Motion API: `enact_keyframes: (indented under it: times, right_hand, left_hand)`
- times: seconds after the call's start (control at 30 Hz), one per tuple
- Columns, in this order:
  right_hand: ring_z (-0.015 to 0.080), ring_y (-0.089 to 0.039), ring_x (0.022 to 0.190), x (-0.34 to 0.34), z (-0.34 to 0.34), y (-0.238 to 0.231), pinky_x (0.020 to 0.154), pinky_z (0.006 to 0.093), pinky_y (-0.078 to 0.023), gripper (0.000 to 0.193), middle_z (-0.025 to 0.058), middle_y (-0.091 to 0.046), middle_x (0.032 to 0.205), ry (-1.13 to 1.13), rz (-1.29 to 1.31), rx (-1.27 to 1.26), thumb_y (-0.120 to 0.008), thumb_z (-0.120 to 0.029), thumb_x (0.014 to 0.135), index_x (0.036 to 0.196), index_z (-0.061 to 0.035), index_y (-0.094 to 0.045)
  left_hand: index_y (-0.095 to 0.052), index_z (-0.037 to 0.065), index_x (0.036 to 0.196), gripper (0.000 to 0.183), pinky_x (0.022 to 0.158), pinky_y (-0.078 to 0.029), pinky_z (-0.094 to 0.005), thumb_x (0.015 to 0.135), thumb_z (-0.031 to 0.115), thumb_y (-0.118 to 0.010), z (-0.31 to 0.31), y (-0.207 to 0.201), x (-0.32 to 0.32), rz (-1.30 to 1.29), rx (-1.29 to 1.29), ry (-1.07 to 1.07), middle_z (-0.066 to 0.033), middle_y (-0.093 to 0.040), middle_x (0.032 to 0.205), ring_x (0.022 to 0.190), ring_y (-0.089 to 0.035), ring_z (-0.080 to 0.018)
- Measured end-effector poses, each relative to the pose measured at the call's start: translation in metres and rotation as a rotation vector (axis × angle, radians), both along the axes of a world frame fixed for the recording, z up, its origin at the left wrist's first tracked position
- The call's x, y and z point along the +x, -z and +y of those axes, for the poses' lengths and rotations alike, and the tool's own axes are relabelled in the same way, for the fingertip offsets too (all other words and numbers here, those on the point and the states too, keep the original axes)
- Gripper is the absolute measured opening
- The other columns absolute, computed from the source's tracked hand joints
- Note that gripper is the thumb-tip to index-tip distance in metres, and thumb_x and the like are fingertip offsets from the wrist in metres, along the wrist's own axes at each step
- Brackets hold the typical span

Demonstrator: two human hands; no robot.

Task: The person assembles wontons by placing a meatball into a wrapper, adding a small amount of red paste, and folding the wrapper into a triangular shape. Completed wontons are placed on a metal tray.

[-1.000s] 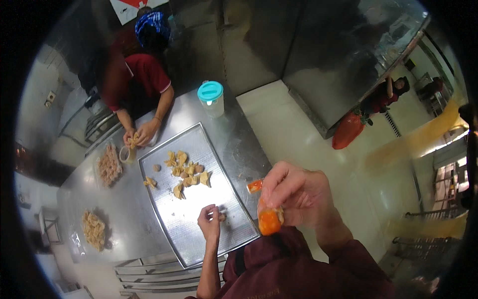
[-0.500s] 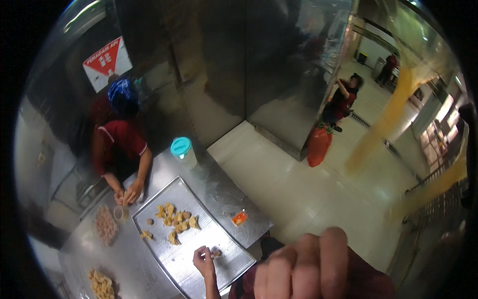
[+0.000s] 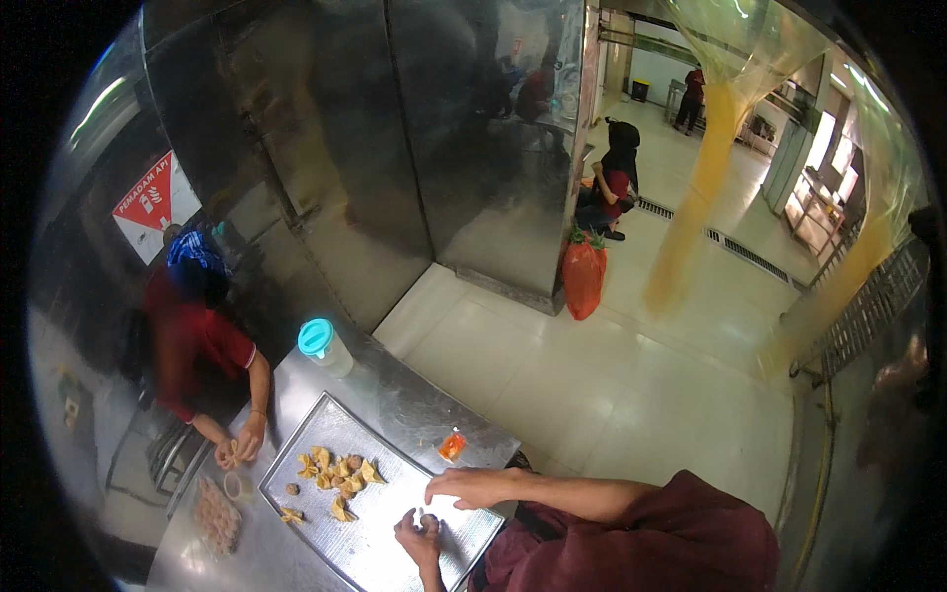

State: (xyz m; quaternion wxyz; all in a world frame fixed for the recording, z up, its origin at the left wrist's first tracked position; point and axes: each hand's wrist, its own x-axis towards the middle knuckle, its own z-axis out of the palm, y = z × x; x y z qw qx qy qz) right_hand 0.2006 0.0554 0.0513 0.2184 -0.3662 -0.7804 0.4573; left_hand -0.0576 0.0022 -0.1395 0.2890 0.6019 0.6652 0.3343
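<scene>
Over the near end of a metal tray (image 3: 383, 557), my left hand (image 3: 417, 538) is closed, with its fingertips at a small brownish ball (image 3: 428, 521) that looks like dumpling filling. My right hand (image 3: 466, 485) reaches in from the right just above it, fingers stretched and bent downward, with nothing visible in them. Toward the tray's far side lie several folded yellowish dumplings (image 3: 340, 509) and a few round brown balls (image 3: 293, 488).
Across the table at left, a co-worker (image 3: 202, 340) handles a yellowish piece beside a small cup (image 3: 234, 484) and pinkish filling (image 3: 216, 516). A turquoise-lidded pitcher (image 3: 327, 347) and an orange packet (image 3: 452, 447) stand beyond the tray. An orange bag (image 3: 585, 279) sits on the floor.
My right hand has come down from close to the camera to the tray beside my left hand. The view has shifted, moving the surroundings leftward in the picture.
</scene>
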Motion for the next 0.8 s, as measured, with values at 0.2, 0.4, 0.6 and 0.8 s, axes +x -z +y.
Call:
enact_keyframes:
  times: [0.2,0.4,0.6,0.8]
  right_hand:
    - [0.0341,-0.061,0.128,-0.005,-0.016,0.049,0.111,0.0458,-0.049,0.040,0.0143,-0.064,0.131,-0.084,-0.010,0.010,-0.071,-0.002,0.093,0.132,-0.0063,-0.061]
    - [0.0283,-0.073,0.098,-0.016,-0.005,-0.002,0.091,0.0401,-0.057,0.025,0.0138,-0.073,0.106,0.262,0.022,0.043,-0.074,-0.011,0.100,0.122,-0.0004,-0.068]
    - [0.0182,-0.068,0.121,-0.021,-0.002,-0.078,0.104,0.0336,-0.057,0.038,0.0122,-0.067,0.134,0.260,0.461,-0.152,-0.070,-0.004,0.105,0.142,0.0023,-0.062]
    - [0.0215,-0.076,0.110,-0.025,-0.004,-0.118,0.096,0.0338,-0.062,0.040,0.0138,-0.073,0.123,0.221,0.445,0.083,-0.078,-0.004,0.098,0.137,-0.0010,-0.069]
  left_hand:
    - [-0.078,-0.004,0.108,0.025,0.075,-0.059,-0.0408,0.085,0.004,-0.083,-0.004,-0.004,0.005,-0.095,0.022,0.070,-0.0168,-0.073,0.089,0.075,-0.070,-0.0286]
    - [-0.071,-0.006,0.129,0.049,0.090,-0.061,-0.0409,0.096,0.028,-0.084,0.013,-0.106,0.017,-0.370,-0.127,-0.017,-0.0197,-0.075,0.121,0.112,-0.073,-0.0273]
    - [-0.064,-0.001,0.141,0.052,0.097,-0.063,-0.0340,0.092,-0.003,-0.080,0.011,-0.271,0.033,-0.728,0.176,0.121,-0.0149,-0.073,0.129,0.121,-0.071,-0.0210]
    - [-0.064,-0.002,0.141,0.054,0.099,-0.063,-0.0343,0.090,-0.007,-0.081,0.007,-0.310,0.038,-0.732,0.330,0.143,-0.0157,-0.073,0.131,0.124,-0.071,-0.0227]
